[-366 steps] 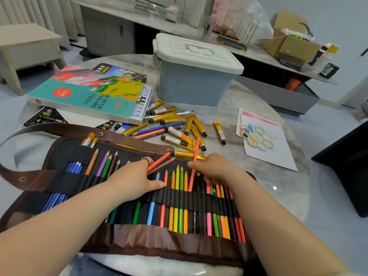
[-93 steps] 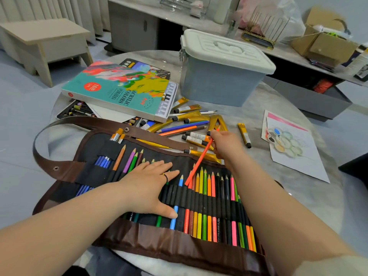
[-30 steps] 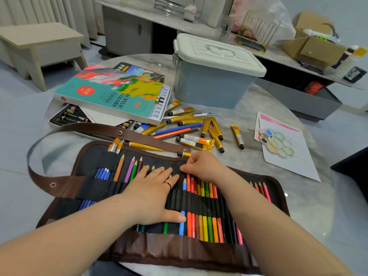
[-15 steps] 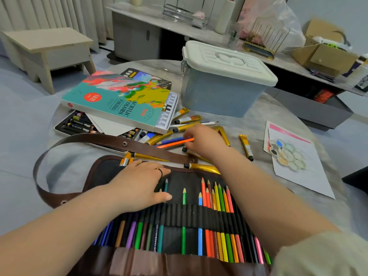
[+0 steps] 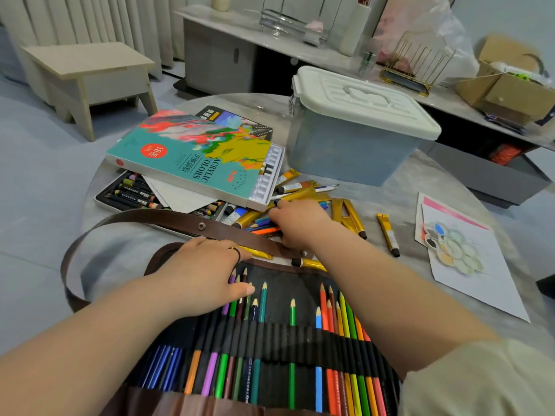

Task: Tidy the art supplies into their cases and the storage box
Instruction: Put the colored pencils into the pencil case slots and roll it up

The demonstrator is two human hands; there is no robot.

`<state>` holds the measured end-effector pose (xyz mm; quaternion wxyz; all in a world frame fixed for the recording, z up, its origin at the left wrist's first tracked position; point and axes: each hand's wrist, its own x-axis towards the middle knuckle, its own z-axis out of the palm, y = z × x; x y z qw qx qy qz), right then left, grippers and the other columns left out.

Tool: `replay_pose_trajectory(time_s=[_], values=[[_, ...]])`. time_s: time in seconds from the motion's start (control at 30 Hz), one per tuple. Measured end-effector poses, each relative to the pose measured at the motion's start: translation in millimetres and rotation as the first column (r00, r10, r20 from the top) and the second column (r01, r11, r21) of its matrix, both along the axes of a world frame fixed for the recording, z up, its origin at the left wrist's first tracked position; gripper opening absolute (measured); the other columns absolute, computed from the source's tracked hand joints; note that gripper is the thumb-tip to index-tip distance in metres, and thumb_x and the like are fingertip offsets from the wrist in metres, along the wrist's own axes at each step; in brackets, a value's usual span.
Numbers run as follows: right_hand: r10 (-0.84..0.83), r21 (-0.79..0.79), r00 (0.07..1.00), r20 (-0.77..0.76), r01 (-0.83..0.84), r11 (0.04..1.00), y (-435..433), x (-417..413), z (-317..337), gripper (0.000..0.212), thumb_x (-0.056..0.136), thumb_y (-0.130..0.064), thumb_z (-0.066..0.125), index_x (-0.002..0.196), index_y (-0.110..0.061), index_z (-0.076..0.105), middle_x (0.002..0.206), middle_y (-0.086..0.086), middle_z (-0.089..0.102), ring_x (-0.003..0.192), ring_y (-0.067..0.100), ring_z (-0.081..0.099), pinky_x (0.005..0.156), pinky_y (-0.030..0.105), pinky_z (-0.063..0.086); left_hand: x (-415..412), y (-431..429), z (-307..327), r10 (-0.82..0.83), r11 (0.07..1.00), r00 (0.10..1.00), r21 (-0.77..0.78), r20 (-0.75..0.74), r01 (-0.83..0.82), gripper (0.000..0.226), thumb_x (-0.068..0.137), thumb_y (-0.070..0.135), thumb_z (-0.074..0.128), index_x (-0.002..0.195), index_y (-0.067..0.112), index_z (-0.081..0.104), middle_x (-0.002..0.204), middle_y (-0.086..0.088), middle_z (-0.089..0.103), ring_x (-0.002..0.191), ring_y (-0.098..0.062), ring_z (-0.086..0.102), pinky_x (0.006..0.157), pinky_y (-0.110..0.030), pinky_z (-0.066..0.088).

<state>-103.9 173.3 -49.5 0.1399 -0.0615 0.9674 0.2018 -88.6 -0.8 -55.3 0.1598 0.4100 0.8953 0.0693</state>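
Obs.: The left hand (image 5: 207, 277) lies flat, fingers straight, pressing on the upper edge of the fabric pencil roll (image 5: 285, 283), which is spread open at the near side of the table (image 5: 399, 187). The right hand (image 5: 300, 223) reaches past the roll's brown strap (image 5: 168, 219) into the loose coloured pencils (image 5: 265, 231) lying among the gold paint tubes (image 5: 353, 216). Its fingers curl over the pencils, but I cannot tell whether they have closed on one.

Handling estimate: the pencils are light, stiff and slim, and likely to roll on the smooth tabletop. Their sharpened tips are brittle. I would pinch one mid-shaft between thumb and forefinger and lift it clear of the tubes before turning it. The roll is soft and would creep, so I would keep it pinned while feeding a pencil blunt end first into the empty loops (image 5: 304, 331).
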Motion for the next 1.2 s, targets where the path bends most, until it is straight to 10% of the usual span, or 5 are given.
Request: replay_pose_trajectory(time_s=[0.57,0.73,0.83,1.0,1.2], values=[[-0.226,-0.292,0.968,-0.104,0.188,0.938,17,16,23,0.022,0.092,-0.009,0.046,0.109,-0.012,0.061,0.106,0.009,0.062,0.092,0.024,0.056,0.071,0.03,0.042,1,-5,2,0.027,0.999,1.0,0.026,0.006,-0.027,0.052,0.091,0.049,0.042,0.14,0.03,0.035,0.144,0.007,0.041,0.132,-0.014,0.036,0.11,-0.028,0.023],[-0.595,-0.914,0.802,-0.062,0.194,0.357,17,51,56,0.017,0.09,-0.009,0.055,0.103,-0.004,0.065,0.073,-0.002,0.058,0.066,0.011,0.053,0.064,0.022,0.048,9,1,8,0.14,0.948,0.967,0.253,0.213,-0.193,0.047,0.091,0.043,0.047,0.135,0.027,0.043,0.13,0.005,0.054,0.12,-0.013,0.05,0.099,-0.025,0.038],[-0.571,-0.968,0.798,0.193,0.248,0.02,9,74,67,0.009,0.089,-0.007,0.057,0.083,-0.004,0.063,0.066,-0.001,0.055,0.058,0.007,0.051,0.051,0.011,0.046,20,11,13,0.152,0.863,0.896,0.386,0.418,-0.326,0.041,0.091,0.039,0.048,0.128,0.022,0.05,0.107,0.011,0.056,0.103,-0.007,0.053,0.089,-0.019,0.04],[-0.462,-0.935,0.814,0.353,0.318,-0.155,-10,90,55,0.02,0.088,-0.004,0.056,0.069,-0.01,0.057,0.063,0.002,0.057,0.052,0.006,0.055,0.053,0.015,0.049,37,26,12,0.086,0.791,0.853,0.486,0.515,-0.373,0.023,0.094,0.031,0.046,0.075,0.023,0.058,0.061,0.01,0.053,0.06,0.0,0.048,0.052,-0.005,0.034],[-0.549,-0.909,0.725,0.416,0.356,-0.217,-11,96,39,0.022,0.092,-0.012,0.054,0.07,-0.012,0.056,0.065,0.003,0.057,0.05,0.006,0.055,0.048,0.013,0.049,38,22,6,0.111,0.844,0.852,0.404,0.512,-0.352,0.037,0.097,0.027,0.04,0.065,0.025,0.059,0.081,0.002,0.067,0.086,-0.017,0.058,0.071,-0.018,0.038]])
